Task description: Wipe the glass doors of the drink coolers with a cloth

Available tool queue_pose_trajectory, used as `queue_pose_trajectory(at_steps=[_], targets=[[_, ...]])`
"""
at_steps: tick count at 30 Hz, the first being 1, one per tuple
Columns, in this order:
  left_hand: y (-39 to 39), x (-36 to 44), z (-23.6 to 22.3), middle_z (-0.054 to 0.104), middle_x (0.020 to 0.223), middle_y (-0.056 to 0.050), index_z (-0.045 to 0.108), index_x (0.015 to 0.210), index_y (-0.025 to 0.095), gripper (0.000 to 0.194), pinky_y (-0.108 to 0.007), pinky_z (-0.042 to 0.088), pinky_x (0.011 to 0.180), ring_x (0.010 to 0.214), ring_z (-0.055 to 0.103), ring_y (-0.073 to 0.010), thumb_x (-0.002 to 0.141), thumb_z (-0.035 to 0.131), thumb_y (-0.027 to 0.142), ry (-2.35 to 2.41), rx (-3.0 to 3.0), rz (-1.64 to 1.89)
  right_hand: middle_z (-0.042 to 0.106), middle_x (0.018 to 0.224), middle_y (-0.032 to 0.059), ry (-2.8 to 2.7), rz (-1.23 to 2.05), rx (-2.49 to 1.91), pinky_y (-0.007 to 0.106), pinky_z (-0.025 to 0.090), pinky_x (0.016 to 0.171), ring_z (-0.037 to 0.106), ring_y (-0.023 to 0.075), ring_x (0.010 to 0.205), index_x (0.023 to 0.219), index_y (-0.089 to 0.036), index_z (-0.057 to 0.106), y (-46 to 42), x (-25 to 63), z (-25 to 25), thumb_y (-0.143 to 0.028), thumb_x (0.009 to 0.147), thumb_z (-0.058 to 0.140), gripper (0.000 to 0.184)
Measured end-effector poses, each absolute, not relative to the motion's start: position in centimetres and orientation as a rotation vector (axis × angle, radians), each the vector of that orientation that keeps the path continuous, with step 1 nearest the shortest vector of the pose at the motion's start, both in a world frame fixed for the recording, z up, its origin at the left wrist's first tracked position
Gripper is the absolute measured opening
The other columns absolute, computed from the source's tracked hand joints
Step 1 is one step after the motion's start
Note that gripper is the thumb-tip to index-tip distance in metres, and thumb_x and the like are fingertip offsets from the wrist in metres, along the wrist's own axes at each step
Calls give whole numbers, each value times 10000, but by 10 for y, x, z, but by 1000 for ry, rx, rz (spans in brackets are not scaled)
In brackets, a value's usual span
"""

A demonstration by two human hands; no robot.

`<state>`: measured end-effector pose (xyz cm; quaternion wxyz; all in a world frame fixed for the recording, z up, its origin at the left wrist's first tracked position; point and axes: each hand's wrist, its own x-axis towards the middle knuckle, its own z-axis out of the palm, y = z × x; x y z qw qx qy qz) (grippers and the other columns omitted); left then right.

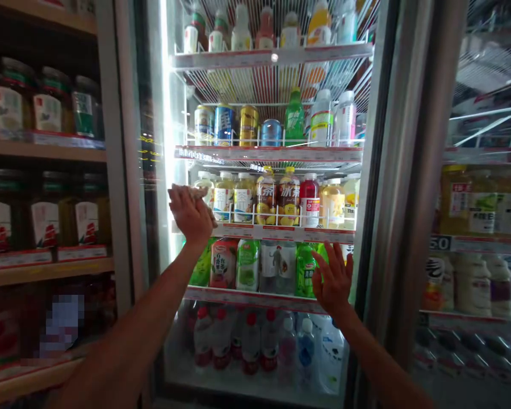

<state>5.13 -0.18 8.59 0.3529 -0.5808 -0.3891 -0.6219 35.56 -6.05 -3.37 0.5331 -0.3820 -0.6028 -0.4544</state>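
My left hand (191, 215) is raised at the left side of a lit drinks fridge, holding a crumpled light-brown cloth (198, 192) flat against the glass door (174, 363). Part of the cloth is hidden under the palm. On the right, my right hand (333, 279) is lifted with its fingers spread and nothing in it. It is in front of the lower shelves, near green drink bottles (305, 269); whether the fingertips touch the glass I cannot tell.
Bottles and cans stand on several wire shelves (266, 232) behind the glass. A metal door frame (417, 170) rises to the right, beside another fridge with bottles (481, 201). At the left, a wooden shelf (46, 270) carries dark jars (11, 105).
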Motion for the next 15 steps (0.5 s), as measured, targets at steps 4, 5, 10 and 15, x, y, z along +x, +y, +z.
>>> queue_pose_trajectory(at_steps=[4,5,10,15], targets=[[-7,81,77,303,1435,-111,325,1321,149,478,-433,216,1109,1367,172,-223,863,387,272,-725,-1697,-1278,378,1418,58,-1447,-1066,-907,507,170,1093,327,254,1315,1159,-239,547,-60,356,-34,-170,816,466,359],[-9,85,77,359,1408,-89,362,1301,172,463,-412,233,1105,1352,224,-212,853,405,280,-624,-1780,-1127,381,1416,58,-1452,-1062,-906,508,174,1092,330,256,1313,1152,-238,550,-61,356,-34,-168,815,469,354],[-4,56,106,304,1427,-140,328,1308,137,451,-506,237,1078,1349,224,-248,872,345,255,-767,-1518,-1412,383,1415,56,-1452,-1051,-897,503,173,1096,320,256,1318,1141,-233,554,-61,356,-34,-159,810,470,350],[-5,84,111,305,1423,-155,332,1310,101,470,-468,248,1082,1367,166,-239,871,358,268,-748,-1486,-1442,391,1408,71,-1445,-1058,-883,516,176,1089,325,265,1315,1124,-220,562,-62,354,-32,-162,820,459,326]])
